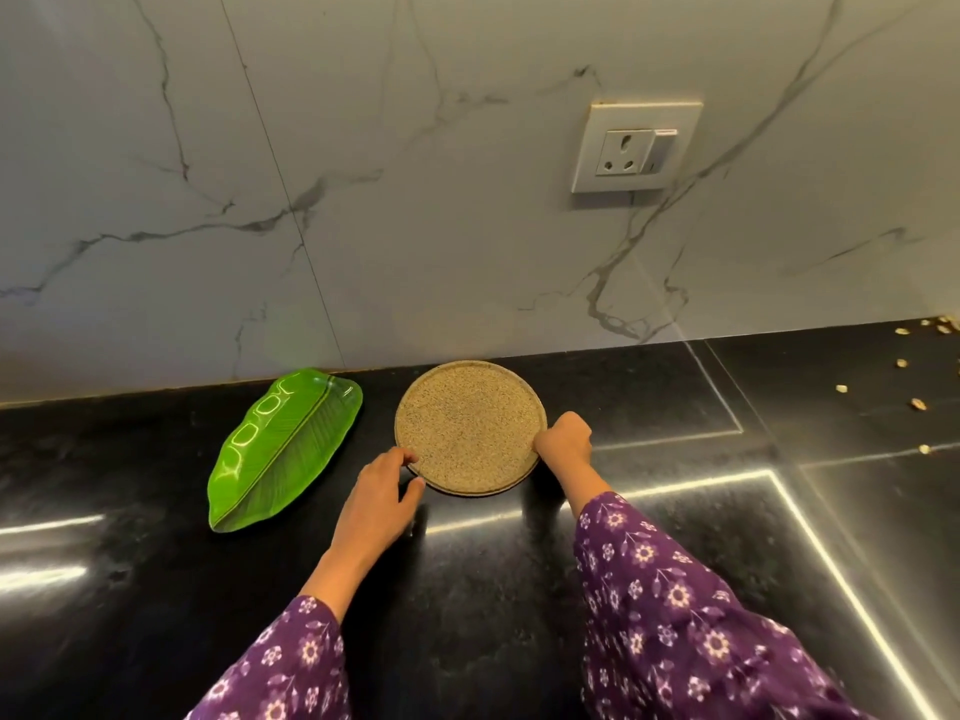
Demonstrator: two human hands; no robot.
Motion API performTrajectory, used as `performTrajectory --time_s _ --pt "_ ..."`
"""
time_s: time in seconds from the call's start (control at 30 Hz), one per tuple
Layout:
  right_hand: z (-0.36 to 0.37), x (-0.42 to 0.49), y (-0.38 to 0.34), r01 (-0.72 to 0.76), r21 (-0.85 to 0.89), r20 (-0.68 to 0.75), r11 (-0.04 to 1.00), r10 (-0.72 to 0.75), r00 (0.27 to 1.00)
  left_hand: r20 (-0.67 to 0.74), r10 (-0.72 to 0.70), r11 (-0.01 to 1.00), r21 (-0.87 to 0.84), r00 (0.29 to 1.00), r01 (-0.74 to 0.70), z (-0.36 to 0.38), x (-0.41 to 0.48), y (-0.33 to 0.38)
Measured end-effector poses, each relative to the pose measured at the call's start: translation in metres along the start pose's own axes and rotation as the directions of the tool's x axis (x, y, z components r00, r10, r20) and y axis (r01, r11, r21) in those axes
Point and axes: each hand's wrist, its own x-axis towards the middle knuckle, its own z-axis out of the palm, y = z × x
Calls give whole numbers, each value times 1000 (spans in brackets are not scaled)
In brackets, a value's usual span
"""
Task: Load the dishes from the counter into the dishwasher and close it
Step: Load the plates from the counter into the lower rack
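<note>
A round speckled beige plate [470, 423] lies flat on the black counter [156, 589], close to the marble wall. My right hand [563, 440] is closed on the plate's right rim. My left hand [382, 498] touches the plate's lower-left rim with fingertips and thumb curled around the edge. To the left of the plate lies a glossy green leaf-shaped plate [283, 446], apart from both hands. The dishwasher is out of view.
A white wall socket [636, 147] sits on the marble backsplash above and right of the plate. Small yellowish crumbs [918, 404] are scattered on the counter at the far right. Purple floral sleeves cover both forearms.
</note>
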Motion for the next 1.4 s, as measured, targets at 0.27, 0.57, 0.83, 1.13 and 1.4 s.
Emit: performTrajectory --time_s 0.27,0.57,0.83,1.13,1.4 --pt "-39 1 34 -7 287 30 958 -2 1000 29 53 998 -32 998 -52 1 0 30" --pt "-207 -78 178 225 437 -452 871 -4 892 163 390 920 -100 906 -379 70 -24 162" --pt "-341 -280 389 146 466 -799 872 344 494 450 734 658 -288 508 -696 203 -152 312" --pt "-361 -553 579 -99 506 -843 857 515 155 545 837 354 -597 -41 -720 309 -414 429" --pt "-301 -737 690 -325 707 -694 628 705 -148 417 760 38 -794 -498 -606 344 -621 459"
